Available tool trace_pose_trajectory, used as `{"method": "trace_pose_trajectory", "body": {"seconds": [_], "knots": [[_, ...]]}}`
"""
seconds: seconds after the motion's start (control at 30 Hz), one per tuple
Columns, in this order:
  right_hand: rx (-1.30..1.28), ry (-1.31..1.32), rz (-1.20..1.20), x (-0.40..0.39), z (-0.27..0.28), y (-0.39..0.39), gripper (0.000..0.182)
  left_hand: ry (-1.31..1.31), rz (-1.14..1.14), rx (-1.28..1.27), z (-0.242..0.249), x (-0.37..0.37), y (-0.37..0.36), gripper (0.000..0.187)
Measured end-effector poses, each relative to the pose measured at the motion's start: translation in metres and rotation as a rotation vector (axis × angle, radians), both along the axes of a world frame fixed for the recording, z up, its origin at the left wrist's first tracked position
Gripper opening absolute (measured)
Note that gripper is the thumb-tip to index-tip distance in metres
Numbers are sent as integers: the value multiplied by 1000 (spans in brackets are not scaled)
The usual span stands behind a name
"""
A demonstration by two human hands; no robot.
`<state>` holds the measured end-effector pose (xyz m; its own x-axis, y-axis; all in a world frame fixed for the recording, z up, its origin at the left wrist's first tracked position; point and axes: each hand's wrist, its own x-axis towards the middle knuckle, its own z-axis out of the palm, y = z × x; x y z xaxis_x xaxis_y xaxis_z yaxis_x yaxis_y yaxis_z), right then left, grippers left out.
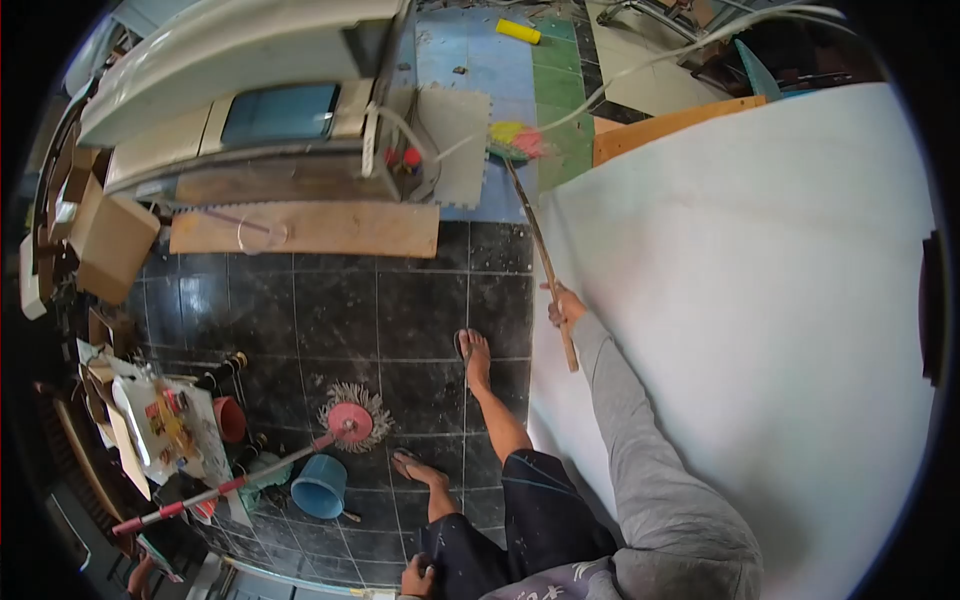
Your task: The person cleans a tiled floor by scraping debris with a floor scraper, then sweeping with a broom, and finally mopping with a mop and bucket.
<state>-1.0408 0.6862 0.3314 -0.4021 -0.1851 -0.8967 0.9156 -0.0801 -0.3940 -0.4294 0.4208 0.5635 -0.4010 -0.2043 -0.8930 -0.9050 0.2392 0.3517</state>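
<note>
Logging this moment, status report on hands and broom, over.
Right hand gripping broom stick, bristles far out on the tiles. Left hand low by shorts, seemingly empty. Mop and bucket off left, apart from broom.

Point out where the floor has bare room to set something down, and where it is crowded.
Bare: dark tiles between the wooden plank and the mop. Crowded: lower left around the blue bucket and cartons.

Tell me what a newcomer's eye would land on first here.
The big pale sheet fills the right side, with the right hand gripping a long wooden broom handle at its left edge; the colourful broom head lies up on the tiles. Lower left on the black tiled floor lies a mop with a pink head, beside a blue bucket.
</note>
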Motion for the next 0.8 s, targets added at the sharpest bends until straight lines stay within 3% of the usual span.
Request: {"method": "trace_pose_trajectory", "body": {"seconds": [0.03, 0.07, 0.23, 0.33, 0.4, 0.47, 0.5, 0.67, 0.7, 0.73, 0.77, 0.8], "knots": [[-87, 42, 27, -31, -43, 19, 37, -77, -98, 15, -6, -14, 2, 39], [-112, 71, 33, -68, -52, 17, 36, -50, -81, -10, -11, -28, 5, 39], [-231, 136, 77, -242, -30, -36, 29, 17, 37, -66, -9, -109, 1, 36], [-565, -33, 143, -217, -5, -23, 31, 10, 170, -32, 3, -141, 0, 36], [-45, 294, 45, -127, 23, -25, 36, 18, 166, -23, 7, -148, 0, 35], [60, 79, 0, -78, 101, -24, 37, -47, 171, -21, 12, -157, -2, 37], [98, 13, -25, -56, 103, -15, 37, -44, 189, -30, 16, -161, -2, 37], [-34, -183, -102, -64, 46, 15, 47, -56, 256, -34, 20, -169, 10, 38], [-317, -53, -24, -89, -9, 31, 51, -69, 268, -35, 15, -162, 16, 39], [-411, 269, 93, -126, -32, 20, 50, -21, 179, -40, 7, -157, 17, 37], [-211, -24, -96, -192, -40, -24, 46, 13, 101, -45, 2, -154, 17, 35], [-107, 144, -165, -221, -28, -42, 35, 32, 59, -61, -3, -146, 18, 35]]}}
